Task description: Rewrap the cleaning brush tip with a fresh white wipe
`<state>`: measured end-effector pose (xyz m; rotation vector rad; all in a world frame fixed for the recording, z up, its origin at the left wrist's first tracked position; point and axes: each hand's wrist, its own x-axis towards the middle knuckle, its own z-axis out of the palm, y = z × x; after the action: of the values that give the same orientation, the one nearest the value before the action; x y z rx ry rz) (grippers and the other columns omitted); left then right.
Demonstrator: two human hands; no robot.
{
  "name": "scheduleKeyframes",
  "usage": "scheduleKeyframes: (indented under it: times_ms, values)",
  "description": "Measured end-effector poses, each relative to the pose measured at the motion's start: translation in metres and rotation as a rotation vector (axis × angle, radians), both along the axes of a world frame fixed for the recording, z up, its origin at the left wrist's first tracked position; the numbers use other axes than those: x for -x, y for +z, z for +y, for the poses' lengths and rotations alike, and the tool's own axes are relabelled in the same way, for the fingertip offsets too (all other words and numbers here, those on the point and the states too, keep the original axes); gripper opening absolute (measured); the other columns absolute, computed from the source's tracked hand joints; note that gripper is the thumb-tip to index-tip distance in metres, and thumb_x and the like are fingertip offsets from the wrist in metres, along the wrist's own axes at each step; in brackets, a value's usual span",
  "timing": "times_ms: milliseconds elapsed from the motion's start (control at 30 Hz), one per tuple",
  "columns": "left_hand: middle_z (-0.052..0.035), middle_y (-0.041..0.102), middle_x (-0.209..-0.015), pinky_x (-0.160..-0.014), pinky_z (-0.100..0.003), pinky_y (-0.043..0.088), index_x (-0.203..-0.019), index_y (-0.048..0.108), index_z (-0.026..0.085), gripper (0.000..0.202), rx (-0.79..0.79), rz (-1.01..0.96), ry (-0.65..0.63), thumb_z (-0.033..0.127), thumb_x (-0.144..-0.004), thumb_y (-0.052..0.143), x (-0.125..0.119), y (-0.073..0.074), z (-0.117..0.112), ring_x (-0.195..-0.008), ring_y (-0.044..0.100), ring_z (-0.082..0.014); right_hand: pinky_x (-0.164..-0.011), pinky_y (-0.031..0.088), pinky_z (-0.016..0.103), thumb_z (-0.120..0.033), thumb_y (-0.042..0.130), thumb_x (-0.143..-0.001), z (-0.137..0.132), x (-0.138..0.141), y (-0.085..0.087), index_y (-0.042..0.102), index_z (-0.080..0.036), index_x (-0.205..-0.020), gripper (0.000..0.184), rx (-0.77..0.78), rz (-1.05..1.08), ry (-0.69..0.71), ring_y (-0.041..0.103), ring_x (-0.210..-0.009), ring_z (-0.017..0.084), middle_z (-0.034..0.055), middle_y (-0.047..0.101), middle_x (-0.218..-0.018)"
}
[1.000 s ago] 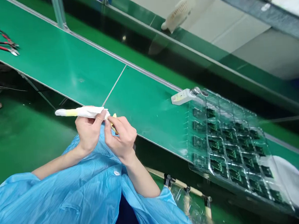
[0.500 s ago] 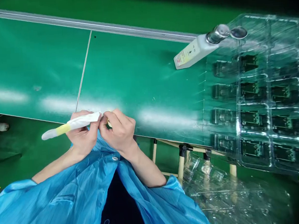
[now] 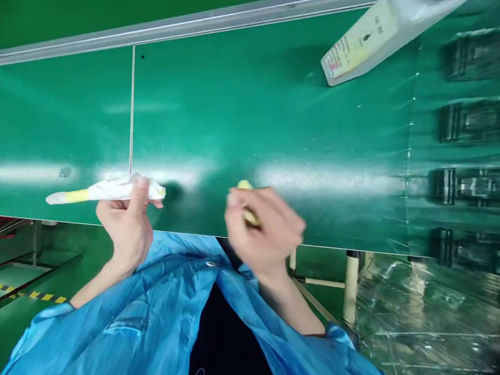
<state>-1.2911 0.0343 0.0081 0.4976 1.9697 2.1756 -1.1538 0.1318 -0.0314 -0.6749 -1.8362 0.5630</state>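
Observation:
My left hand (image 3: 128, 222) is closed on a slim stick wrapped in white cloth or paper (image 3: 111, 189), held almost level over the front edge of the table. A yellow band (image 3: 76, 195) goes round it near its pale, rounded left tip, and a bit of yellow shows at its right end. Apart from it, to the right, my right hand (image 3: 267, 223) is curled round a small yellow roll that looks like tape (image 3: 245, 185). Fingers hide most of this roll, and motion blurs the hand.
A white bottle with a metal top (image 3: 376, 36) stands at the back right of the green table (image 3: 227, 109). Beside it, clear plastic trays (image 3: 418, 141) hold dark parts. More clear trays (image 3: 413, 319) lie below the table edge. A metal rail (image 3: 221, 21) runs along the back.
My hands, which were together, have moved apart, the right one going right with the yellow roll. The wrapped stick stays in my left hand, now more level. The view has shifted and turned.

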Motion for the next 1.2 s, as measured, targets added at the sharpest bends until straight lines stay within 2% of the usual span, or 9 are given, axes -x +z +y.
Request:
scheduleKeyframes:
  times_ms: [67, 167, 400, 600, 767, 900, 1033, 1100, 1200]
  values:
    - [0.0015, 0.06, -0.056, -0.046, -0.022, 0.047, -0.059, 0.062, 0.015, 0.025, 0.049, 0.02, -0.048, 0.029, -0.073, 0.078, -0.011, -0.002, 0.003, -0.05, 0.056, -0.0094, -0.051, 0.045, 0.019, -0.01, 0.059, -0.084, -0.016, 0.01, 0.006, 0.065, -0.017, -0.086, 0.01, -0.095, -0.011, 0.166, 0.057, -0.059, 0.007, 0.0007, 0.067, -0.075]
    - [0.0027, 0.06, -0.056, -0.049, -0.022, 0.048, -0.062, 0.064, 0.016, 0.021, 0.14, 0.094, -0.066, 0.027, -0.076, 0.076, -0.024, -0.004, 0.004, -0.05, 0.057, -0.0093, -0.051, 0.046, 0.02, -0.011, 0.056, -0.087, -0.027, 0.022, 0.009, 0.065, -0.016, -0.089, 0.011, -0.155, -0.074, 0.253, 0.056, -0.057, 0.007, -0.0005, 0.065, -0.07]
    - [0.0056, 0.062, -0.065, -0.054, -0.023, 0.05, -0.071, 0.057, 0.018, 0.02, 0.166, 0.28, 0.024, 0.022, -0.072, 0.077, -0.029, -0.009, 0.0, -0.054, 0.059, -0.0093, -0.05, 0.044, 0.023, -0.016, 0.051, -0.091, -0.023, 0.023, 0.011, 0.066, -0.014, -0.082, 0.017, -0.098, -0.174, 0.259, 0.054, -0.056, 0.008, -0.0004, 0.062, -0.068]
    - [0.0072, 0.056, -0.058, -0.05, -0.027, 0.05, -0.07, 0.049, 0.024, 0.027, 0.126, 0.587, -0.081, 0.014, -0.075, 0.074, -0.026, -0.015, -0.004, -0.053, 0.059, -0.0115, -0.045, 0.036, 0.025, -0.012, 0.047, -0.085, -0.024, 0.027, 0.011, 0.058, -0.017, -0.062, 0.026, -0.114, -0.209, 0.191, 0.041, -0.049, 0.008, -0.0029, 0.05, -0.057]
    - [0.0075, 0.057, -0.057, -0.052, -0.027, 0.053, -0.069, 0.051, 0.02, 0.023, 0.084, 0.749, -0.084, 0.015, -0.076, 0.073, -0.027, -0.019, -0.006, -0.051, 0.059, -0.0102, -0.045, 0.035, 0.022, -0.008, 0.048, -0.075, -0.032, 0.032, 0.014, 0.057, -0.016, -0.06, 0.02, 0.139, 0.006, 0.189, 0.041, -0.048, 0.006, -0.004, 0.05, -0.056]
    - [0.008, 0.053, -0.058, -0.057, -0.03, 0.054, -0.068, 0.045, 0.021, 0.029, 0.076, 0.676, 0.012, 0.024, -0.078, 0.073, -0.032, -0.018, -0.003, -0.053, 0.059, -0.0106, -0.046, 0.037, 0.021, -0.01, 0.052, -0.074, -0.03, 0.029, 0.014, 0.06, -0.018, -0.064, 0.015, 0.325, 0.137, 0.145, 0.043, -0.047, 0.006, -0.0053, 0.053, -0.055]
    - [0.0102, 0.049, -0.057, -0.05, -0.029, 0.051, -0.073, 0.042, 0.023, 0.039, -0.14, 0.561, 0.32, 0.033, -0.07, 0.08, -0.017, -0.006, -0.002, -0.049, 0.056, -0.011, -0.045, 0.036, 0.022, -0.013, 0.05, -0.072, -0.006, 0.011, 0.002, 0.062, -0.018, -0.065, 0.015, 0.472, 0.231, -0.121, 0.045, -0.047, 0.007, -0.0039, 0.056, -0.056]
    - [0.0086, 0.053, -0.058, -0.044, -0.027, 0.047, -0.073, 0.046, 0.022, 0.036, -0.141, 0.398, 0.26, 0.032, -0.068, 0.081, -0.006, -0.001, -0.003, -0.048, 0.055, -0.0112, -0.044, 0.034, 0.022, -0.015, 0.051, -0.074, 0.002, 0.003, -0.002, 0.064, -0.019, -0.067, 0.015, 0.513, 0.257, -0.192, 0.044, -0.046, 0.007, -0.0036, 0.056, -0.057]
    - [0.0039, 0.058, -0.057, -0.042, -0.024, 0.044, -0.069, 0.055, 0.018, 0.027, -0.044, 0.122, 0.031, 0.029, -0.07, 0.08, -0.001, 0.002, -0.001, -0.048, 0.055, -0.0102, -0.048, 0.038, 0.023, -0.016, 0.055, -0.079, 0.0, 0.001, 0.0, 0.066, -0.019, -0.07, 0.015, 0.459, 0.178, -0.068, 0.046, -0.049, 0.008, -0.0034, 0.056, -0.058]
